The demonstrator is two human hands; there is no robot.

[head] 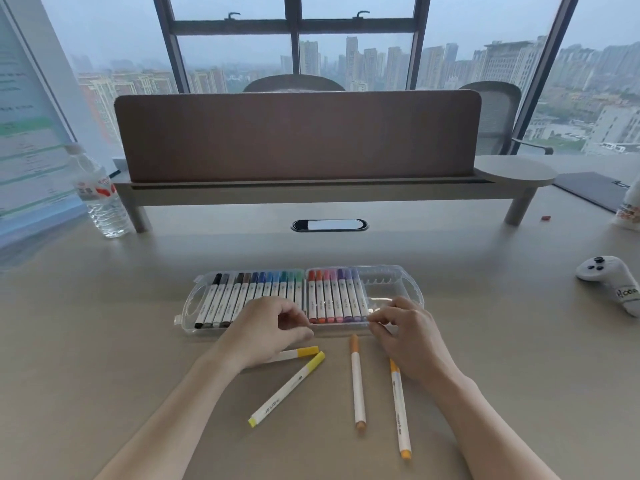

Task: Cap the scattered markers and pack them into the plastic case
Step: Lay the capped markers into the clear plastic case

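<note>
Head view: the clear, ribbed plastic case lies open on the matte counter, both hands' curled fingers at its near edge, their grasp unclear, four slim white-barrelled markers just nearer.

Both bare forearms reach forward and converge. The left hand lies palm down, its fingers curled inward. The right hand mirrors it, fingertips bent together.
</note>
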